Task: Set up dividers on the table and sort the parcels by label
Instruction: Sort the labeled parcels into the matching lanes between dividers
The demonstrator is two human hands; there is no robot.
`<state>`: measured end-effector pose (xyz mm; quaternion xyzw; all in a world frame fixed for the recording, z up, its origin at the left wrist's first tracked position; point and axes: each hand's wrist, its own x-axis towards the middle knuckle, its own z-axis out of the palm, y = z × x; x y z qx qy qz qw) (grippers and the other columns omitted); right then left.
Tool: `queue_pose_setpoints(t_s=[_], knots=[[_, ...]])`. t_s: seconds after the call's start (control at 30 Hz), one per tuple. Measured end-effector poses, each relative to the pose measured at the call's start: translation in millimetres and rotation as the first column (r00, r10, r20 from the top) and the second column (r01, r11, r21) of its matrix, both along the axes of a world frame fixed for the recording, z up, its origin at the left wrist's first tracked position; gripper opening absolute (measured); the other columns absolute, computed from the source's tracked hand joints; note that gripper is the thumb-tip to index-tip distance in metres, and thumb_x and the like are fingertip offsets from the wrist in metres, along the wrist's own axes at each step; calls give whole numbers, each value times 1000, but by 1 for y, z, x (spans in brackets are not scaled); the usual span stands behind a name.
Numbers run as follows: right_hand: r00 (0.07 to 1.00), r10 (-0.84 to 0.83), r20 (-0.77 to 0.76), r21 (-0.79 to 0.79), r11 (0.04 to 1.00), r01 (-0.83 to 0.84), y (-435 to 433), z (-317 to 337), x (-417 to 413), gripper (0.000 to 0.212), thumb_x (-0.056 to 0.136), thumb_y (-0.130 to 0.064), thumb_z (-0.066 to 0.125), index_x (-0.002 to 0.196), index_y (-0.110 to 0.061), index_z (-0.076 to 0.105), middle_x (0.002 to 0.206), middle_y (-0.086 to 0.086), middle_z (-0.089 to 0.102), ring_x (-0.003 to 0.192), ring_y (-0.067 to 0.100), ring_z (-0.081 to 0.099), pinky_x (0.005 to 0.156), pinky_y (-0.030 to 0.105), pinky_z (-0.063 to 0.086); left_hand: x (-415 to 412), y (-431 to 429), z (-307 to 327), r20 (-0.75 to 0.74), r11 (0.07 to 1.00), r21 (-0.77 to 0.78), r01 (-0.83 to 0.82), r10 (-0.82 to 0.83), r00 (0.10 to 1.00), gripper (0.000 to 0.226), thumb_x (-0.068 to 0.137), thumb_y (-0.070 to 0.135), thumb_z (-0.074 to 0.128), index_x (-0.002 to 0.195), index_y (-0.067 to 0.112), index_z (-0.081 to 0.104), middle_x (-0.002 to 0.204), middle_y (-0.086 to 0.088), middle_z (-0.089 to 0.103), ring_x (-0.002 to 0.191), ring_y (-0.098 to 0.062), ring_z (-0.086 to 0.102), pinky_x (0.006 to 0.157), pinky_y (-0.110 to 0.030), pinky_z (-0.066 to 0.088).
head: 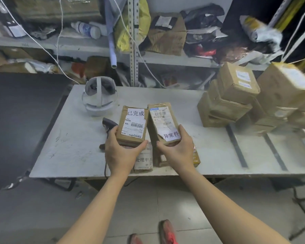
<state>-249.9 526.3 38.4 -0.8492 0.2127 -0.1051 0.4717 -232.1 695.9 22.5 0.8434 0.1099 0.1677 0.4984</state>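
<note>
A flat white table top (69, 147), scuffed and scratched, stands before grey metal shelving (174, 59) crammed with crumpled bags and cartons. At the table's far left corner rests a rounded white plastic headset (99, 97) with a strap over its crown. Nearer and just to its right lies a dark grey handheld scanner (108, 124), partly hidden behind the left hand (120, 154).

That hand reaches forward on an outstretched bare arm, its back to the camera. Its fingers curl up the left edge and its thumb presses the near right corner of a small brown cardboard parcel marked 已完成 (132, 127), which is held tilted up above the table with its white labels facing the camera. Below it, flat on the table near the front edge, lies a brown parcel marked 处理中 (144, 160), partly covered by the left hand.

Touching the first parcel's right side is a longer brown cardboard parcel marked 异常件 (163, 122), its label creased and torn. The right hand (176, 152) grips its near end, thumb on the left and fingers curled round the right edge.

Further right, two dark narrow strips (237, 147) lie flat on the table. Behind them, a heap of taped brown cardboard boxes (236, 97) with white labels is untidily stacked at the table's right end.
</note>
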Motion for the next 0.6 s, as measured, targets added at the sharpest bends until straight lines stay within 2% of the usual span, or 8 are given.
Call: queue_pose_setpoints(t_s=[0.07,0.17,0.2,0.27,0.33,0.4,0.53,0.6], knots=[[999,-21,25,-5,1000,21,-19,7,-7,75,61,-45,82,127,-30,52,115,-12,58,113,11,52,97,36,50,-2,-20,5,17,999,-23,41,-41,999,95,50,60,89,129,29,46,121,9,61,108,-9,58,81,-23,51],[993,-72,90,-19,997,74,-50,15,-21,59,57,-47,81,106,-40,49,102,-20,59,106,12,56,90,37,54,-6,-52,12,46,996,-33,83,-81,996,98,49,60,89,130,26,46,119,7,62,106,-10,59,82,-29,54],[991,-83,102,-15,996,85,-61,17,-26,64,58,-45,82,113,-43,49,102,-22,57,107,10,56,91,36,53,-8,-64,14,51,995,-27,101,-99,994,97,49,60,89,130,26,46,119,7,62,106,-11,59,81,-31,56],[989,-100,105,-15,995,103,-85,23,-36,82,61,-39,86,135,-33,50,107,-22,53,111,7,50,96,30,48,-13,-88,18,54,990,-18,141,-140,989,95,50,59,90,129,28,46,118,8,62,106,-12,59,77,-28,55],[985,-129,113,-26,991,133,-114,28,-47,99,62,-41,87,148,-22,42,121,-11,55,121,10,48,102,32,46,-20,-116,23,62,985,-33,170,-168,984,94,49,63,88,127,32,46,117,10,63,105,-12,60,77,-29,57],[978,-159,135,-32,986,165,-147,33,-60,102,62,-42,87,150,-19,40,128,-5,54,127,13,47,105,34,45,-30,-151,29,70,980,-39,194,-191,979,92,48,65,87,125,35,46,116,12,64,105,-11,62,79,-35,58],[958,-235,163,-10,971,240,-227,45,-94,97,66,-37,88,149,-17,41,122,-10,49,124,13,44,100,27,41,-59,-234,41,86,963,-57,264,-258,962,90,50,58,90,126,33,48,118,10,65,104,-9,62,77,-22,55],[948,-273,166,5,961,276,-267,51,-111,94,62,-44,85,145,-21,46,122,-13,52,122,12,48,98,28,46,-74,-277,46,98,953,-61,296,-290,952,92,50,63,88,127,35,46,120,10,64,105,-8,62,78,-26,58]])
